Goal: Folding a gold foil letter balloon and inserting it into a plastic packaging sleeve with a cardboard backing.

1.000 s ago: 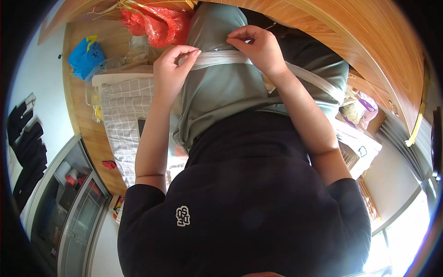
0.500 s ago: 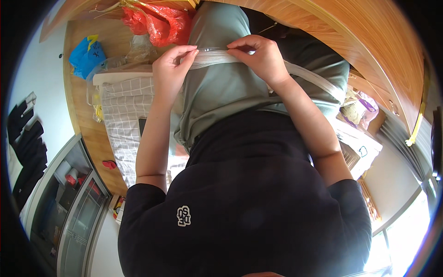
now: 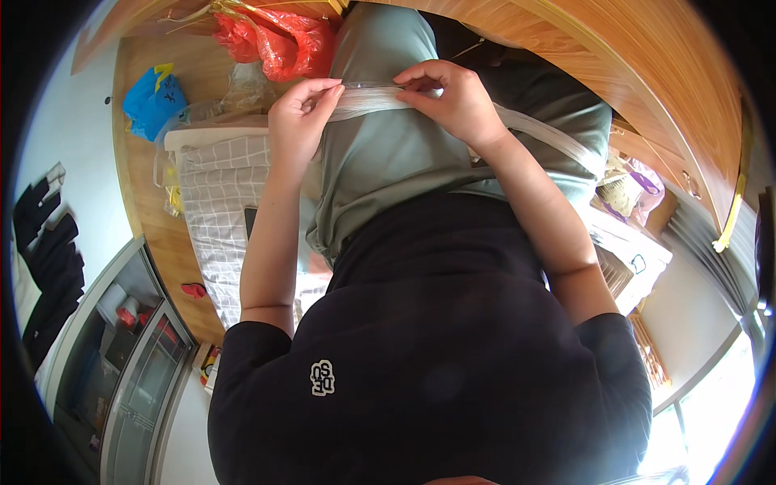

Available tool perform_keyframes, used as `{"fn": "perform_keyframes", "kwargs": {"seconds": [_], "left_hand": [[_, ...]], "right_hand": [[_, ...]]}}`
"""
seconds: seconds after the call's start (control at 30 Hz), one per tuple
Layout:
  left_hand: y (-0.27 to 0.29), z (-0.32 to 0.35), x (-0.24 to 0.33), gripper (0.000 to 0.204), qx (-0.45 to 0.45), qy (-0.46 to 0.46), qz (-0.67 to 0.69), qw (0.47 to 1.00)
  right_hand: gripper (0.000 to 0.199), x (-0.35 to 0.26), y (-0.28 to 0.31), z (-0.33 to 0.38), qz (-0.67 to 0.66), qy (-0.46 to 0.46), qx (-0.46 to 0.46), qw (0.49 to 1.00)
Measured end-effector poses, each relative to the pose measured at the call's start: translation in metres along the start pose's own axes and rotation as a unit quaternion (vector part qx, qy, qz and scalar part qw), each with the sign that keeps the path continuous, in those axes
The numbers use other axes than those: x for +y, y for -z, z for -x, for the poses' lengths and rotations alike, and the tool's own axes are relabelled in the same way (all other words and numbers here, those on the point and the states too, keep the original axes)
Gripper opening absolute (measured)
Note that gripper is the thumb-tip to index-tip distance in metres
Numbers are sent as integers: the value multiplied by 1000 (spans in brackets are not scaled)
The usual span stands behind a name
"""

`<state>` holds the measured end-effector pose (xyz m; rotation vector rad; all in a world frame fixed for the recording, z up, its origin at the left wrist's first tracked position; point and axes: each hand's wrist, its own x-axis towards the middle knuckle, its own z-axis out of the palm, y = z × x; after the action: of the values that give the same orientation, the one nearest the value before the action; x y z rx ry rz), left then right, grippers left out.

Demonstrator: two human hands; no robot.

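Note:
Across my grey-green trouser legs [image 3: 388, 153] lies a bundle of whitish, translucent strands [image 3: 368, 103], trailing over the right thigh. My left hand [image 3: 297, 121] pinches the left end of a thin, clear strand [image 3: 368, 84] between thumb and fingertips. At its other end, my right hand [image 3: 461, 105] has thumb and forefinger closed on the same strand. Both hands hover over the lap, a short span apart, with the strand stretched roughly level between them. Exactly what kind of material it is I cannot make out.
A red plastic bag [image 3: 283, 40] lies ahead of my knees, a blue bag [image 3: 153, 103] to its left. Beside my left leg is a checked grey cloth surface [image 3: 214, 174]. Curved wooden furniture [image 3: 638, 89] borders the far right. A glass-fronted cabinet [image 3: 133, 396] stands lower left.
Both hands have shifted very slightly left, still pinching the clear strand. The view has moved a little; otherwise things stand the same.

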<state>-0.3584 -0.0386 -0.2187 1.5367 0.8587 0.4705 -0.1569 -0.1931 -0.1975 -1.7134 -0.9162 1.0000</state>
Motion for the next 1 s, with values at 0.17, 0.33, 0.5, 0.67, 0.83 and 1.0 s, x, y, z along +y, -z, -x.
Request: {"fn": "perform_keyframes", "kwargs": {"seconds": [0.17, 0.33, 0.5, 0.67, 0.83, 1.0], "left_hand": [[1, -1, -2, 15, -4, 1, -24, 1000], [0, -2, -2, 15, -7, 2, -15, 1000], [2, -5, -2, 19, -3, 0, -6, 1000], [26, -27, -29, 50, 225, -156, -86, 958], [51, -53, -39, 51, 307, -203, -225, 902], [53, -49, -37, 23, 199, -114, -99, 968]], "right_hand": [[17, 6, 0, -3, -38, -40, 11, 998], [17, 20, 0, -8, -91, -61, 2, 994], [19, 22, 1, -11, -112, -56, 14, 992], [19, 5, 4, -16, -69, -35, 19, 997], [20, -13, 3, -26, -30, -10, 21, 999], [17, -29, -3, -39, 15, 41, 52, 998]]}}
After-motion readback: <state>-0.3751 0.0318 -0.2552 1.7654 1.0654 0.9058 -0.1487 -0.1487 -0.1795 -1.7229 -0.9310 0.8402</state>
